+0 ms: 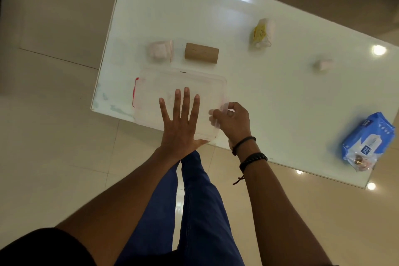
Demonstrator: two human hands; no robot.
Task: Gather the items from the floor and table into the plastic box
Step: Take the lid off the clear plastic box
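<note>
A clear plastic box (164, 81) with its lid on and a red clasp at its left end sits at the near left corner of the white table (269, 97). My left hand (180, 122) lies flat on the lid, fingers spread. My right hand (234, 121) pinches the clear clasp at the box's right end. Behind the box lie a small zip bag of white pads (160, 51) and a brown cardboard tube (201, 53). Farther right are a clear packet with a yellow label (263, 32), a small white lump (323, 65) and a blue pack of wipes (368, 138).
A small clear packet (360, 163) lies against the wipes near the table's front edge. Beige tiled floor (54, 114) surrounds the table. My legs in blue trousers (194, 201) stand close to the near edge.
</note>
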